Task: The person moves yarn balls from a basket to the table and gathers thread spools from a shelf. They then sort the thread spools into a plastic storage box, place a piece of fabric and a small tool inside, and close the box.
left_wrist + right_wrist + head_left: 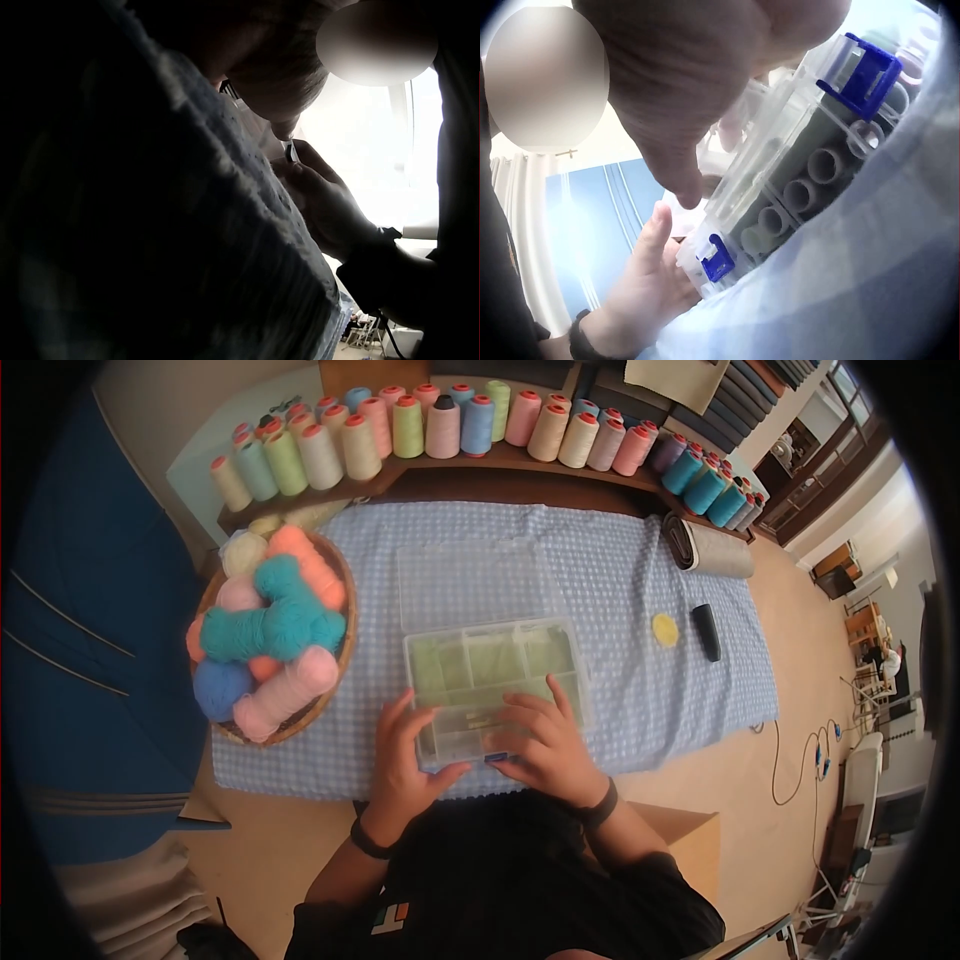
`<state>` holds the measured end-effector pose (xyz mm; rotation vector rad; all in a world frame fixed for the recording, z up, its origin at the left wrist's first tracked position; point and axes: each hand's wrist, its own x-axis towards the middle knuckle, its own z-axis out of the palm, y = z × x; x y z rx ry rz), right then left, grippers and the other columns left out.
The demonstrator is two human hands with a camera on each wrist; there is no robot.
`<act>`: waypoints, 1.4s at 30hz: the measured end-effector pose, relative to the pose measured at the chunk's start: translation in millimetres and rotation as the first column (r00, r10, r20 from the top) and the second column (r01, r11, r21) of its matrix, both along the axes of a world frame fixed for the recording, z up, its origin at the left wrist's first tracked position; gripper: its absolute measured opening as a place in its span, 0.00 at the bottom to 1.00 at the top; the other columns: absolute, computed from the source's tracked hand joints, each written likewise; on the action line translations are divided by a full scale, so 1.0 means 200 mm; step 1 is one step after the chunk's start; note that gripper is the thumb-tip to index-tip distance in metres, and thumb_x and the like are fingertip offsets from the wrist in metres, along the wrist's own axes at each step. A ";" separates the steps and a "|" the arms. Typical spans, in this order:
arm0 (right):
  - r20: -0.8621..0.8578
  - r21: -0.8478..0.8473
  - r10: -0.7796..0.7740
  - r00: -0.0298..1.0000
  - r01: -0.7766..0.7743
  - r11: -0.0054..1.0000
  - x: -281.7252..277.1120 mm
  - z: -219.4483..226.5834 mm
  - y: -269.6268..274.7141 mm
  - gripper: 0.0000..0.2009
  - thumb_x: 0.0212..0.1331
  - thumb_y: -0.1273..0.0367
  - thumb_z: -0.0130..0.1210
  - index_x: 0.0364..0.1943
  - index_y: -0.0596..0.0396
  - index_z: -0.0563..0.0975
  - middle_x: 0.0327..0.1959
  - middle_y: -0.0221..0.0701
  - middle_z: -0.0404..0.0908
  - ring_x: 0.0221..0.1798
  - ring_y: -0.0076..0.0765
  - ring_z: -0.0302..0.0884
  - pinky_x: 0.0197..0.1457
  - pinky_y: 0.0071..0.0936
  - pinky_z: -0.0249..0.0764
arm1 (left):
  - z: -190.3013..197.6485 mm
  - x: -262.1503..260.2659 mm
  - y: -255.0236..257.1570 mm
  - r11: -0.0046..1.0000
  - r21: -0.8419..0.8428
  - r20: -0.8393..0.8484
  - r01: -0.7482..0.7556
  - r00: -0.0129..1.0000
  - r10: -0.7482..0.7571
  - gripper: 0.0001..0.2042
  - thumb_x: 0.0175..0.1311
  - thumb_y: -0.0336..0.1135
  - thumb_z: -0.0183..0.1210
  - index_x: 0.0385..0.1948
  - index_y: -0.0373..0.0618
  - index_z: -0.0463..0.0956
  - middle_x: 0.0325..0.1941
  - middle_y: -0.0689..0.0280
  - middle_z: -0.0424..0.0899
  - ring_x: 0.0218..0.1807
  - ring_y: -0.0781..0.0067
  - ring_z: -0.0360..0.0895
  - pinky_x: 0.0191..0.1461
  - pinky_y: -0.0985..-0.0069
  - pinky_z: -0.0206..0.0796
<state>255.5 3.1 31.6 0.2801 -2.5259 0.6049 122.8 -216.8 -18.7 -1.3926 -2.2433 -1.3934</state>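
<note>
A clear plastic compartment box (pixel 493 685) with pale green behind its dividers sits on the cloth, its clear lid (pixel 478 585) lying back. My left hand (pixel 402 745) stands at the box's front left corner, fingers over the side and thumb near the front. In the right wrist view the left thumb (pixel 658 225) points up beside the end. My right hand (pixel 548 745) reaches over the front compartments, fingers spread, partly hiding them. Blue latches (pixel 862 75) and round tube ends (pixel 799 195) show along the front. Whether the right fingertips pinch something I cannot tell.
A wicker basket (pixel 345 660) of yarn stands at the left. Behind, many thread cones (pixel 443 428) line a curved shelf. A yellow disc (pixel 665 630), a black object (pixel 706 632) and a grey fabric roll (pixel 712 550) lie to the right on the checked cloth (pixel 620 590).
</note>
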 end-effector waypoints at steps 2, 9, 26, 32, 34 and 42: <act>-0.036 -0.011 0.014 0.999 -0.014 1.000 0.00 -0.02 -0.01 0.21 0.55 0.62 0.77 0.50 0.40 0.80 0.59 0.30 0.82 0.70 0.48 0.78 0.84 0.71 0.51 | 0.00 0.00 0.00 1.000 0.005 0.009 -0.006 1.000 0.006 0.41 0.61 0.58 0.76 0.68 0.41 0.68 0.73 0.47 0.74 0.79 0.38 0.65 0.79 0.45 0.60; -0.053 -0.052 0.060 0.997 -0.063 0.997 0.00 -0.02 -0.01 0.20 0.56 0.63 0.76 0.50 0.42 0.80 0.55 0.29 0.83 0.64 0.46 0.82 0.85 0.69 0.52 | -0.01 0.00 -0.01 1.000 0.000 0.019 0.005 1.000 -0.005 0.41 0.60 0.58 0.76 0.68 0.40 0.69 0.76 0.41 0.69 0.79 0.38 0.65 0.79 0.46 0.61; -0.081 -0.071 0.097 0.992 -0.103 0.992 -0.01 -0.03 0.01 0.19 0.54 0.65 0.77 0.48 0.43 0.80 0.53 0.28 0.83 0.62 0.45 0.84 0.83 0.67 0.58 | -0.01 0.00 -0.01 1.000 -0.004 0.019 0.012 1.000 -0.011 0.41 0.60 0.57 0.77 0.67 0.40 0.69 0.73 0.44 0.72 0.80 0.38 0.65 0.78 0.46 0.62; -0.107 -0.051 0.104 0.989 -0.110 0.993 -0.01 -0.03 0.01 0.18 0.55 0.66 0.77 0.47 0.44 0.80 0.53 0.28 0.84 0.63 0.45 0.83 0.82 0.68 0.59 | 0.01 0.00 0.00 1.000 -0.009 0.024 -0.001 1.000 0.001 0.41 0.59 0.56 0.78 0.67 0.41 0.69 0.72 0.46 0.74 0.80 0.38 0.64 0.78 0.46 0.62; -0.110 -0.041 0.104 0.989 -0.109 0.993 0.00 -0.03 0.01 0.18 0.55 0.66 0.77 0.47 0.44 0.80 0.53 0.28 0.84 0.63 0.45 0.83 0.82 0.68 0.60 | 0.00 0.00 0.00 1.000 -0.006 0.033 0.000 0.999 0.000 0.41 0.59 0.56 0.78 0.67 0.40 0.69 0.72 0.46 0.73 0.80 0.39 0.64 0.79 0.46 0.62; -0.130 -0.031 0.105 0.986 -0.110 0.993 -0.01 -0.04 0.01 0.19 0.54 0.67 0.78 0.47 0.45 0.80 0.53 0.29 0.85 0.63 0.46 0.84 0.82 0.68 0.62 | 0.00 0.00 -0.01 1.000 -0.008 0.041 -0.002 0.999 0.003 0.42 0.58 0.56 0.79 0.67 0.41 0.69 0.74 0.42 0.71 0.80 0.38 0.65 0.78 0.47 0.63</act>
